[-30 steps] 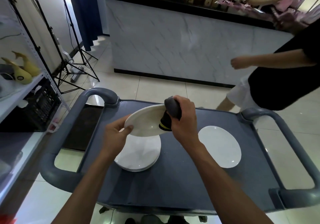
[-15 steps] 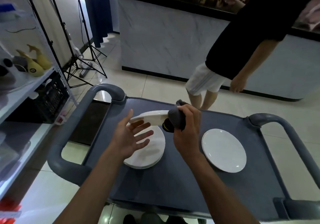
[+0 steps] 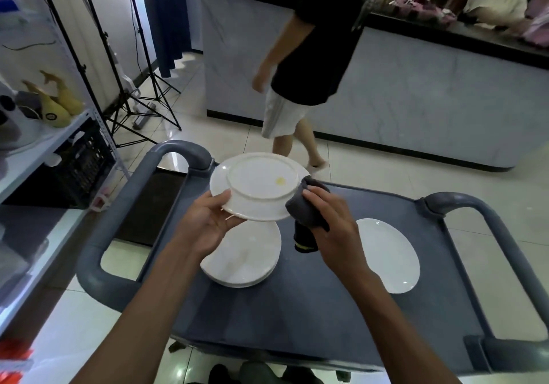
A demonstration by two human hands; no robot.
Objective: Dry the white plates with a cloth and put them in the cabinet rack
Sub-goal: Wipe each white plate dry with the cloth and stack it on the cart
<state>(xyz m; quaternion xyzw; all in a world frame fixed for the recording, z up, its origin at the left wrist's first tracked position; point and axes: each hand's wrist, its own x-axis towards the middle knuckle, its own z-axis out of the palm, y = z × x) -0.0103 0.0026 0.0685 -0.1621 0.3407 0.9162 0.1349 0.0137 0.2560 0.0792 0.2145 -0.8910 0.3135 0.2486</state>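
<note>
Left hand: thumb on top and fingers curled beneath, pinching the near-left rim of a round white ceramic plate held above the cart with its underside and foot ring facing up – a small yellow spot shows near the centre. Right hand: fingers folded round a bunched dark grey cloth, pressing it against the plate's right rim; a black fold with a yellow edge hangs below the hand. Directly under the held plate, a short stack of round white plates lies on the dark grey top of a grey plastic service cart. A single white plate lies apart on the right of the same top. Beyond the cart – a person in a black shirt and pale shorts stands on the tiled floor before a marble-fronted counter. A white shelf unit stands at left.
</note>
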